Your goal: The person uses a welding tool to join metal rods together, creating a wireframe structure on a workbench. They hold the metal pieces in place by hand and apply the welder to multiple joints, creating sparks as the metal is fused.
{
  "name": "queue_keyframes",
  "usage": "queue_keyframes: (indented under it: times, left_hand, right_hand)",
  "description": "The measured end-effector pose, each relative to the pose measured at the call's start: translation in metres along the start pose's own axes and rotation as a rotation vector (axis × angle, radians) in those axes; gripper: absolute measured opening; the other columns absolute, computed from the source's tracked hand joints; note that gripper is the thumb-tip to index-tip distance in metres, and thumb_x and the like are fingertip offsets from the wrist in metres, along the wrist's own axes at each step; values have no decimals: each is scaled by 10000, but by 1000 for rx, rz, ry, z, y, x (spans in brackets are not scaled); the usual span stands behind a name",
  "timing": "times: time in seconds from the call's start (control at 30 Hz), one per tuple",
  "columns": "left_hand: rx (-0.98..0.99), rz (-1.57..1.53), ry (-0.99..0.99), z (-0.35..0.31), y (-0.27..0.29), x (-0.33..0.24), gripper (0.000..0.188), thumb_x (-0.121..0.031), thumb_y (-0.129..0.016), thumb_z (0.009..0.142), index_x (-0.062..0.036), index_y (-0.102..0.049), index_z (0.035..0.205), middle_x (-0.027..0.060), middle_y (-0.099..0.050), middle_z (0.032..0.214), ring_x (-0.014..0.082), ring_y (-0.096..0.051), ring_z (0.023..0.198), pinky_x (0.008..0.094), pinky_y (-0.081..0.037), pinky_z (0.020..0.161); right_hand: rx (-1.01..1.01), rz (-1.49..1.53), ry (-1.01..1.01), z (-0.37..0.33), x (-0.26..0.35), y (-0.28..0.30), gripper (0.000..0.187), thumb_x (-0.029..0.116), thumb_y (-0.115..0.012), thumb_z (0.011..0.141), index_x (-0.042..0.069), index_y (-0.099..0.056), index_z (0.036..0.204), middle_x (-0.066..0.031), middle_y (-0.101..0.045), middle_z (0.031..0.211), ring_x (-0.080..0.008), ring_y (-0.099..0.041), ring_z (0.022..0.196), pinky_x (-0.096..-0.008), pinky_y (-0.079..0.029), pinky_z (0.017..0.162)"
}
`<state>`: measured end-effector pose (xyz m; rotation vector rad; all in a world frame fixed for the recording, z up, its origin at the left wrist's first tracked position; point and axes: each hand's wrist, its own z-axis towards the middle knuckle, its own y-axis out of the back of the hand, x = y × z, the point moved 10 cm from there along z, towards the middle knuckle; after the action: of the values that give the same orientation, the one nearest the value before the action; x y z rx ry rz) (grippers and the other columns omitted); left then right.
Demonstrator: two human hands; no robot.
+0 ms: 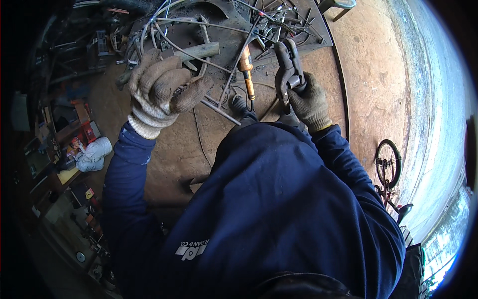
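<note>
My left hand (162,92), in a worn grey-brown knit glove, is raised at the left of the metal worktable. Its fingers are curled toward the thumb; anything pinched there is too small or hidden to name. My right hand (309,102), gloved alike, is closed around the lower end of a dark curved metal piece (285,70) with two thick arms, held upright near the table's edge. Between the hands an orange-bodied power tool (246,70) hangs or lies at the table edge, its cord running down. A thin metal rod frame (223,112) juts out beside my left hand.
Bent rods and hoses (189,21) cover the dark worktable (318,40), with loose metal parts on its right half. Shelves of clutter and a white sack (94,154) stand at the left. A bicycle (388,164) is at the right. A cable (199,134) crosses the floor.
</note>
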<state>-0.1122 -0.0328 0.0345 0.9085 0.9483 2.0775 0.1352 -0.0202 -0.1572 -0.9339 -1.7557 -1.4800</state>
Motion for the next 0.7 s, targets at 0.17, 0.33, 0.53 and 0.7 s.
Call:
queue_keyframes:
  times: [0.17, 0.33, 0.53, 0.7]
  left_hand:
    - [1, -12, 1, -2, -1, 0, 525, -237, -856, 739, -298, -602, 1194, 10, -442, 1085, 215, -557, 1052, 447, -545, 880]
    - [61, -100, 5, 20, 0, 12, 540, -145, -843, 708, -276, -630, 1187, 9, -487, 1063, 233, -585, 1056, 450, -545, 898]
    - [205, -44, 20, 67, -12, 35, 639, -119, -806, 666, -268, -637, 1263, 10, -563, 1118, 239, -612, 1090, 428, -542, 948]
    - [117, -126, 111, 93, -8, 52, 468, -105, -774, 718, -99, -647, 1169, 63, -643, 1101, 266, -612, 1120, 418, -488, 1016]
  right_hand:
    - [32, 69, -64, 4, -5, -2, 492, 200, -793, 786, 8, -596, 1194, -187, -713, 956, -293, -724, 876, -374, -564, 760]
    - [52, 37, -31, 6, -9, -4, 498, 194, -796, 784, 10, -594, 1200, -176, -708, 955, -281, -720, 880, -374, -563, 765]
    - [62, 18, -25, 7, -10, -5, 511, 208, -796, 787, 18, -594, 1216, -179, -702, 1003, -287, -708, 936, -377, -558, 796]
    - [44, -48, 29, 8, -5, -3, 513, 221, -797, 786, 28, -598, 1217, -171, -699, 1013, -292, -705, 940, -375, -554, 805]
